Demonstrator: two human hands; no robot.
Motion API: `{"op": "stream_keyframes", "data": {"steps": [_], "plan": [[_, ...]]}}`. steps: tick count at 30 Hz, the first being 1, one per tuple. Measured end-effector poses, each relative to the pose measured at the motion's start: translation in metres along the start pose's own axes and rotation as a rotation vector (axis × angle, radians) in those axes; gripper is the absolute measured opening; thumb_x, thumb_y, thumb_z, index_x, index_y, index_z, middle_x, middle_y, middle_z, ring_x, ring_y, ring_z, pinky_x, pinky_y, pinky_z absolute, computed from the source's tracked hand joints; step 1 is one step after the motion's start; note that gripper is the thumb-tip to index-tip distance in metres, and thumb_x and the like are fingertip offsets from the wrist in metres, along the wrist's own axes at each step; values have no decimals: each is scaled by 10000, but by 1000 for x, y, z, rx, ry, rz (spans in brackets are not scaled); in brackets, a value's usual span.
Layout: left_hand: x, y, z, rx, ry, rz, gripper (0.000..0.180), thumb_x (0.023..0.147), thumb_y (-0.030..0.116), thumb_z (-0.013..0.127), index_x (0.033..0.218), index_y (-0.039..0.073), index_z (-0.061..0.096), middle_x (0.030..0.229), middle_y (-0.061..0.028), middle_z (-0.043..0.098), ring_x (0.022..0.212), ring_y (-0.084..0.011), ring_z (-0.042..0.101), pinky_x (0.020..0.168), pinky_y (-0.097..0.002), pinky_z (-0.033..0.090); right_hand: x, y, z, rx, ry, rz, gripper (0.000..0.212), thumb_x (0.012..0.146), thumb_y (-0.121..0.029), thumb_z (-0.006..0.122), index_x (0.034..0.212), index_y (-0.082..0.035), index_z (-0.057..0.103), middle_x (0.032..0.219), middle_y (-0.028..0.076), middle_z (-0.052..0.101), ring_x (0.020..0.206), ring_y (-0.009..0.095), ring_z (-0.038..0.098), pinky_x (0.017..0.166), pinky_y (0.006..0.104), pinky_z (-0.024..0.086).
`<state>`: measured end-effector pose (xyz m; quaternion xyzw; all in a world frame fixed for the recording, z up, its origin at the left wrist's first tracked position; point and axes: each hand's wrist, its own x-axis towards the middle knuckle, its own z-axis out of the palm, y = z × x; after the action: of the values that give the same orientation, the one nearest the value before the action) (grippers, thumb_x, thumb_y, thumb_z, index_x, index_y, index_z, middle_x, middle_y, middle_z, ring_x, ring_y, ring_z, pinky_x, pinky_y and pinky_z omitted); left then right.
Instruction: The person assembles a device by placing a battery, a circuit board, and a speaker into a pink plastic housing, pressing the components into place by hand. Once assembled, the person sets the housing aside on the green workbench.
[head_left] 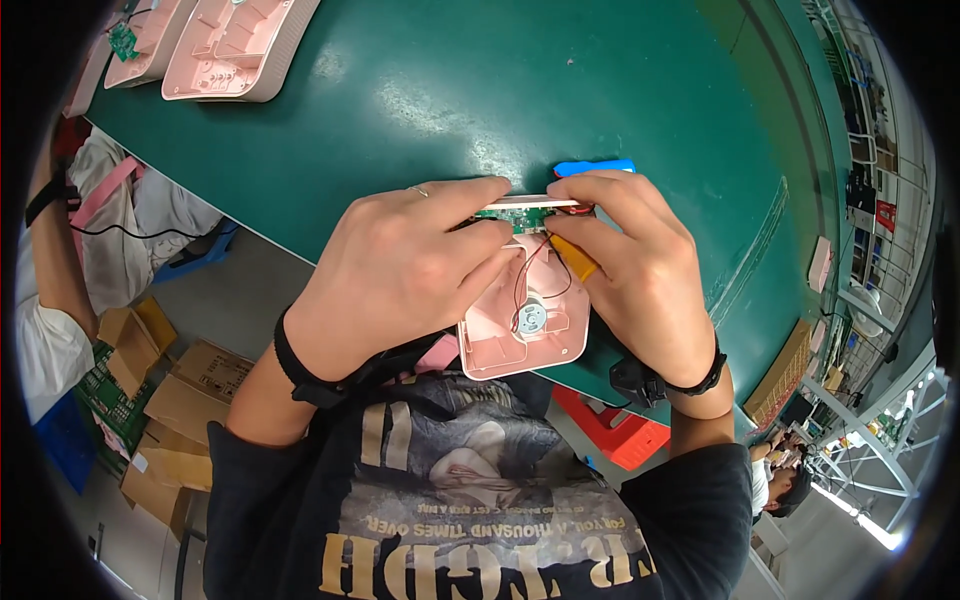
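Observation:
My left hand (405, 265) is closed on the left end of a green circuit board (525, 216) with a white strip along its far edge. The right end of the board is pinched by my right hand (645, 265). Just below, a pink plastic housing (483, 352) lies open side up near the table's edge, with my left fingertips against its far left side. Inside it sits a round silver part (532, 318). Thin dark and red wires run between housing and board. A flat yellow piece (572, 257) rests beside my right fingers, partly hidden.
A blue object (594, 167), partly covered by my right hand, lies on the green table (440, 100). Other pink housings (240, 50) stand at the far left. Cardboard boxes (195, 385) are on the floor at left, near another person's arm (62, 240). A red stool (615, 430) is below the table.

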<state>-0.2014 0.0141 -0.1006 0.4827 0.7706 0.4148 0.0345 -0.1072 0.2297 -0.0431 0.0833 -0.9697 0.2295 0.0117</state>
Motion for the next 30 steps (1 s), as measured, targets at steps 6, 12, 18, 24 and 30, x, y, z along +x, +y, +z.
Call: {"op": "stream_keyframes", "data": {"steps": [6,12,18,24,30], "plan": [[2,-2,-2,6,-13,8,142,793,91,865,914,59,797,1114,-83,781,863,-238,765,721,-342,612,3,-1,-22,0,-71,-48,273,809,6,800,1079,-33,789,1284,125,709,1221,341,666,1000,425,558],[-3,0,-3,32,94,15,117,798,110,846,853,52,761,1035,-80,737,819,-262,676,717,-363,575,19,26,-37,-3,105,58,340,839,-26,787,1178,-51,775,1269,122,707,1215,366,659,1016,442,544],[-6,4,1,111,186,-28,111,802,99,845,845,55,753,955,-77,697,778,-267,645,683,-387,556,17,47,-5,-81,-40,34,364,849,-37,790,1210,-48,751,1089,116,718,978,306,696,864,392,565],[-9,5,3,147,221,-114,118,808,89,841,826,54,730,871,-74,629,771,-280,629,666,-402,539,16,35,-26,121,3,286,345,858,-84,819,1186,-16,739,1007,106,719,795,233,656,722,329,544],[-12,5,6,121,224,-123,121,813,85,841,819,55,723,874,-84,628,773,-290,623,661,-411,536,8,29,-22,227,-39,380,342,876,-76,814,1205,-15,745,1038,109,737,792,215,647,724,316,538]]}}
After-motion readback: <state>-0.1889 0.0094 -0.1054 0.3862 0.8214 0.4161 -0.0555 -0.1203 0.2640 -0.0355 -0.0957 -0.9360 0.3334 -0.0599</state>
